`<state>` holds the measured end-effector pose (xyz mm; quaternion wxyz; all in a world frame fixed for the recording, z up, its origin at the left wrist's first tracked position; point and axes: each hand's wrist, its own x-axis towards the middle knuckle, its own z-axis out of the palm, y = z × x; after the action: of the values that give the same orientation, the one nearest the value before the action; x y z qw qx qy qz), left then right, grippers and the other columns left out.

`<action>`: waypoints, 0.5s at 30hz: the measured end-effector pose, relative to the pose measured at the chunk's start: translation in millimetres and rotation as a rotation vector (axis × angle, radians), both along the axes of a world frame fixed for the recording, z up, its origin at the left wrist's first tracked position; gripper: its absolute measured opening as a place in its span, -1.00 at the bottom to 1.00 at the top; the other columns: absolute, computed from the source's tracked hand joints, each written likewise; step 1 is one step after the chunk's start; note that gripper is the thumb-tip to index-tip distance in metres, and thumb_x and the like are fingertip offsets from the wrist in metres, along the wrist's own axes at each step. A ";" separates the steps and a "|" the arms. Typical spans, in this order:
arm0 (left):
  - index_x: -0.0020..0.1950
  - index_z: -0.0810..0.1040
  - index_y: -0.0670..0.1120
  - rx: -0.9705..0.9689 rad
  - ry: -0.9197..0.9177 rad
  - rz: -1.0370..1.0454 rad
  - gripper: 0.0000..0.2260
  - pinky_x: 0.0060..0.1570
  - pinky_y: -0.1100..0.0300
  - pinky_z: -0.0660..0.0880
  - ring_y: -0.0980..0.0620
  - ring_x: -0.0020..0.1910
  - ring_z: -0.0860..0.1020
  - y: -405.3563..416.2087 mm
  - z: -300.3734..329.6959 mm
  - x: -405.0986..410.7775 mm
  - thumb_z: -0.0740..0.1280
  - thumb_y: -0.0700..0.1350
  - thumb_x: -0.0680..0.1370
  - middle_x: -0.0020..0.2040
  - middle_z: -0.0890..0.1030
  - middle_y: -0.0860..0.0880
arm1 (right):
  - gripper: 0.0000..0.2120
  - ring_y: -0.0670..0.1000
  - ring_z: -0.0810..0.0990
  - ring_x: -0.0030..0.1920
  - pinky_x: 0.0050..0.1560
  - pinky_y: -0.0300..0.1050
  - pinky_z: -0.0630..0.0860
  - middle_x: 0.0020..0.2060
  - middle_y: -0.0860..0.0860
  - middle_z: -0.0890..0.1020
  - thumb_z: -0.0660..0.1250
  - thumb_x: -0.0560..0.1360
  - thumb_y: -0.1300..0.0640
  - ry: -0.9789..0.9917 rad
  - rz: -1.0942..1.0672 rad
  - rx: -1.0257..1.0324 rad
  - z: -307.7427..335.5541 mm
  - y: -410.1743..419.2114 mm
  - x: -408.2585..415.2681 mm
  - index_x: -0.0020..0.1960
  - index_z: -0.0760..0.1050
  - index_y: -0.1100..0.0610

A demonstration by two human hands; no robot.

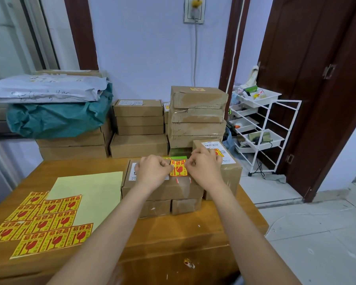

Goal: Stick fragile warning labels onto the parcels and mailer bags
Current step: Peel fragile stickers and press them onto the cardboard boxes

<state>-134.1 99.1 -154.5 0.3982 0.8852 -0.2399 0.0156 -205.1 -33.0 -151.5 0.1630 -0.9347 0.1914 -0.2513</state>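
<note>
Nearest me on the left of the desk [173, 229] lie the sheets of fragile labels [43, 221], yellow with red print, overlapping a bare pale yellow backing sheet [90, 194] just beyond them. Farther in, at the middle, sits the parcel [162, 188] I am working on, resting on two smaller boxes [169, 206]. My left hand [152, 171] and right hand [203, 169] are over its top, the fingers of each curled and pinching an opposite edge of one fragile label [178, 167], held over the lid. I judge I am mid-placement: the next move calls for lowering it flat and pressing it smooth without creases. Just right stands a box already labelled [220, 161]. Beyond, stacked cartons [197, 116] and mailer bags [49, 108] wait against the wall.
</note>
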 end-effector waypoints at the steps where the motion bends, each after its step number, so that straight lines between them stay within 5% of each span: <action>1: -0.43 0.59 -0.04 0.012 -0.004 0.005 -0.72 0.18 -0.12 0.41 -0.06 0.19 0.43 0.0 -0.4 -0.4 0.38 -0.04 0.49 -0.04 0.64 0.05 | -0.78 0.06 0.31 0.17 0.15 0.00 0.15 0.14 -0.04 0.48 0.24 0.54 0.08 0.002 -0.006 -0.008 -1.3 0.4 0.6 -0.14 0.63 0.09; 6: -0.36 0.63 -0.08 0.048 -0.044 0.028 -0.79 0.17 -0.09 0.41 -0.06 0.14 0.46 0.0 -3.9 0.8 0.40 -0.06 0.46 -0.18 0.58 0.11 | -0.79 0.06 0.32 0.16 0.13 -0.01 0.16 0.13 -0.04 0.48 0.23 0.55 0.08 0.018 -0.024 0.001 -7.4 1.7 3.0 -0.09 0.62 0.10; 15: -0.32 0.65 -0.08 0.083 -0.112 0.062 -0.82 0.12 -0.01 0.40 -0.04 0.13 0.45 -2.3 -11.9 4.4 0.42 -0.04 0.46 -0.07 0.61 0.00 | -0.79 0.07 0.33 0.16 0.14 0.00 0.18 0.12 -0.02 0.47 0.22 0.57 0.05 0.003 -0.033 -0.091 -13.4 3.5 2.9 -0.01 0.61 0.09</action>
<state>-129.7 96.8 -166.4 0.3464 0.9057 -0.2347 0.0676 -202.3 -29.5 -164.9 0.1158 -0.9382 0.1956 -0.2609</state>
